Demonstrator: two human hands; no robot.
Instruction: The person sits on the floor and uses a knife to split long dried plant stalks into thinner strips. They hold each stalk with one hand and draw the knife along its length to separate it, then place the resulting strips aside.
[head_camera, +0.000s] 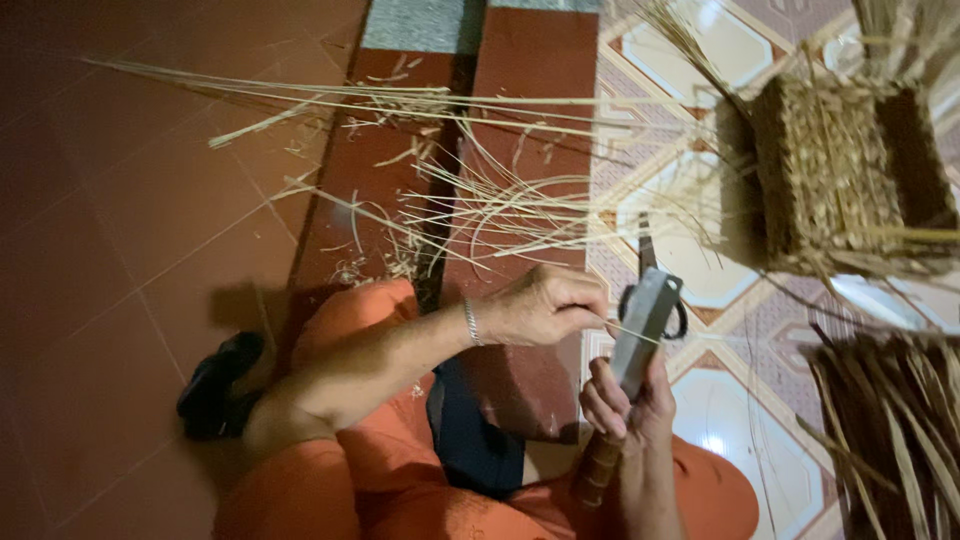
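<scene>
We see a flat grey blade (641, 325) standing nearly upright, its wooden handle (598, 470) clenched in the grip of the right hand (628, 400), just above the orange-clad lap (400, 470). A thin pale strand (640, 335) lies across the blade's face, and the left hand (545, 305), with a silver bracelet (470, 322) at the wrist, pinches that strand between its fingertips (590, 312) right beside the blade. Black scissors (652, 285) lie on the floor (120, 200) just behind the blade. Beyond the hands, loose strands and shavings (480, 200) are scattered over the red tiles and the step. A half-woven basket (845, 180) sits on the patterned tiles toward the right edge of the floor, and a bundle of dark reeds (890, 420) lies near the lower right corner. A black sandal (215, 385) rests beside the knee.
</scene>
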